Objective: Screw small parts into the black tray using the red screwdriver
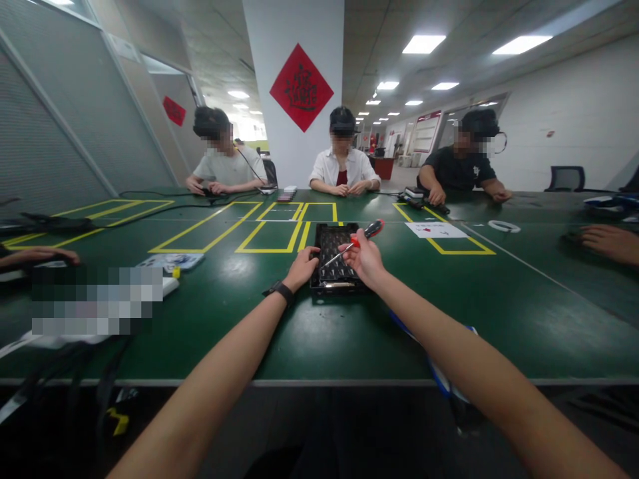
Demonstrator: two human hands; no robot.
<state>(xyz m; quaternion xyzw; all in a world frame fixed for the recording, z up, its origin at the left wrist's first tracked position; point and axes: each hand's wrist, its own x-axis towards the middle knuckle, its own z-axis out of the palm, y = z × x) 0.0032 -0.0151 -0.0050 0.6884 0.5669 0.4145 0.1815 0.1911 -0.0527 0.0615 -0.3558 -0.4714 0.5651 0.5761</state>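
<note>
A black tray-like case (340,290) lies on the green table in front of me, its inside split into rows of small dark pockets with light marks. My left hand (302,267), with a dark band on the wrist, grips the case's left edge. In my right hand (368,259) is a screwdriver (375,228) with a red and black handle. Its metal shaft slants down to the left over the pockets; whether the tip touches anything is too small to tell. A thin light-coloured tool or strip (337,285) lies along the case's near side.
Yellow tape (267,251) outlines rectangles on the table (229,326). A white paper (435,230) and a white ring (504,227) lie to the right. A phone-like object (174,261) and a power strip with cables are left. Three people sit opposite; other people's hands show at both sides.
</note>
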